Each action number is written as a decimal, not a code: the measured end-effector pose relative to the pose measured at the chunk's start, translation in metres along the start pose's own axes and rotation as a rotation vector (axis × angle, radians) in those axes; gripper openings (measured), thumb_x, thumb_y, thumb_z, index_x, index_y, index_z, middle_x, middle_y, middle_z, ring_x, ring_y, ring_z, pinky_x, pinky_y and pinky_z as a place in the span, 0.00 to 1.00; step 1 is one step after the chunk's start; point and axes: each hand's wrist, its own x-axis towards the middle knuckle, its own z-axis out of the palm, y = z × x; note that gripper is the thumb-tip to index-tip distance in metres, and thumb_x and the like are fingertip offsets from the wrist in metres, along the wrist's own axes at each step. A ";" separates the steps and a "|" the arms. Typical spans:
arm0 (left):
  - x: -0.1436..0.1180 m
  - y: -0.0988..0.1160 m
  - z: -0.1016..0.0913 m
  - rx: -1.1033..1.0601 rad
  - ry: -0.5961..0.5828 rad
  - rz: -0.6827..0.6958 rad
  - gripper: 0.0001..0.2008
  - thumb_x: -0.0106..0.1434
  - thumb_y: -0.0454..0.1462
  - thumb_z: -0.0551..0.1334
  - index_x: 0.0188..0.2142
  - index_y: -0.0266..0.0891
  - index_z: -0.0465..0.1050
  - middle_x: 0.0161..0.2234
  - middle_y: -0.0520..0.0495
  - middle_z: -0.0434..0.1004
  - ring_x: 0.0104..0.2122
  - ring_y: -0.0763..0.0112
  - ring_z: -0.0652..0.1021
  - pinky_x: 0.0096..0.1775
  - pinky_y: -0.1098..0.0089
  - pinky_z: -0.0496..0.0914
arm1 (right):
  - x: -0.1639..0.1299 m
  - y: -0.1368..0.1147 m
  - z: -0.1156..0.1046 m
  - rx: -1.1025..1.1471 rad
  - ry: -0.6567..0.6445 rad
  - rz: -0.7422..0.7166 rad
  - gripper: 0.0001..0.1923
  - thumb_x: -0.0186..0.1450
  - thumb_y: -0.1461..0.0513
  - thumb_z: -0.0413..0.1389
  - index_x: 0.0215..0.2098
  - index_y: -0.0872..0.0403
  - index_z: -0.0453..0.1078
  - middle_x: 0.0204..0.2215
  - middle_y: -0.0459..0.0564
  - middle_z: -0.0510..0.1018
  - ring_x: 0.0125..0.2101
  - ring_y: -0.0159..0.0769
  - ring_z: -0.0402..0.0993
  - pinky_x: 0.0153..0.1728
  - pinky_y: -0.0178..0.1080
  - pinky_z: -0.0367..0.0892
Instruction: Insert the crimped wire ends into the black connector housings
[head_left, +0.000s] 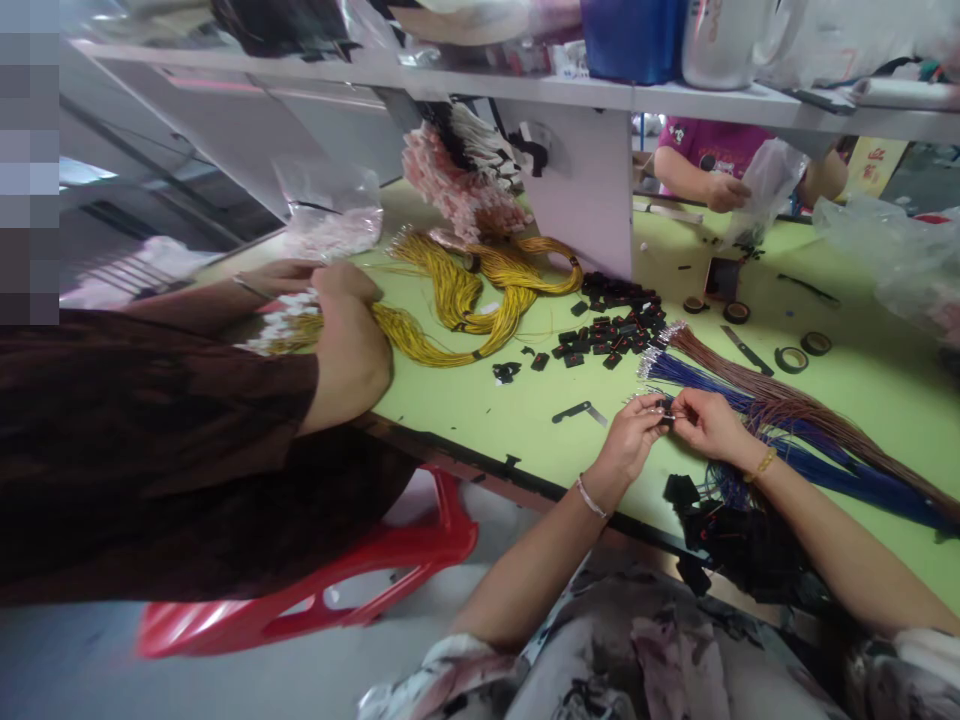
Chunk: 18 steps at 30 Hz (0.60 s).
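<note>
My left hand (pixel 628 440) is closed in a pinch on a small black plastic connector housing (pixel 664 407) above the table's front part. Right beside it, my right hand (pixel 705 425) is closed with its fingertips against the housing; what they pinch is too small to make out, though a thin light tip shows there. Blue wires (pixel 694 378) with metal terminals and a bundle of brown wires (pixel 780 400) lie behind and to the right of my hands. Several loose black housings (pixel 611 335) are spread further back. More black pieces (pixel 739 540) are heaped by my right forearm.
A co-worker's arm (pixel 352 340) handles white-ended yellow wires at left, near yellow wire coils (pixel 480 300). A folding knife (pixel 577 411), another blade (pixel 746 350) and tape rolls (pixel 791 360) lie about. A shelf (pixel 525 88) crosses above. A red stool (pixel 337 590) stands below.
</note>
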 end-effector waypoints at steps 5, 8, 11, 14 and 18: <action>-0.001 -0.001 0.000 0.041 0.006 0.022 0.12 0.47 0.29 0.66 0.34 0.34 0.73 0.32 0.47 0.73 0.31 0.74 0.73 0.34 0.71 0.66 | 0.003 -0.002 -0.002 0.098 0.011 0.041 0.01 0.56 0.64 0.53 0.27 0.54 0.64 0.21 0.43 0.69 0.21 0.29 0.59 0.24 0.32 0.54; -0.003 0.002 0.000 0.018 0.006 0.028 0.12 0.47 0.31 0.67 0.34 0.35 0.73 0.33 0.48 0.72 0.31 0.75 0.72 0.33 0.72 0.66 | 0.007 -0.003 -0.012 0.276 0.058 0.081 0.05 0.60 0.60 0.53 0.34 0.54 0.66 0.24 0.43 0.69 0.22 0.28 0.59 0.24 0.32 0.56; -0.003 0.004 -0.001 0.018 0.001 0.024 0.13 0.47 0.31 0.68 0.35 0.35 0.73 0.33 0.49 0.72 0.31 0.76 0.71 0.33 0.73 0.66 | 0.009 -0.003 -0.021 0.388 0.086 0.106 0.09 0.62 0.56 0.53 0.31 0.54 0.66 0.24 0.44 0.69 0.24 0.29 0.60 0.26 0.32 0.57; -0.002 0.004 -0.001 0.003 -0.008 0.023 0.13 0.47 0.31 0.68 0.34 0.36 0.73 0.31 0.49 0.71 0.31 0.76 0.71 0.34 0.73 0.65 | 0.008 -0.005 -0.025 0.403 0.052 0.122 0.11 0.61 0.54 0.54 0.28 0.54 0.68 0.23 0.44 0.69 0.24 0.29 0.60 0.26 0.33 0.57; -0.002 0.005 0.000 -0.038 -0.024 0.009 0.13 0.48 0.31 0.68 0.35 0.36 0.72 0.30 0.50 0.71 0.30 0.77 0.71 0.34 0.73 0.65 | 0.006 -0.008 -0.024 0.367 0.057 0.203 0.12 0.59 0.54 0.55 0.27 0.55 0.71 0.19 0.43 0.68 0.20 0.27 0.56 0.22 0.32 0.54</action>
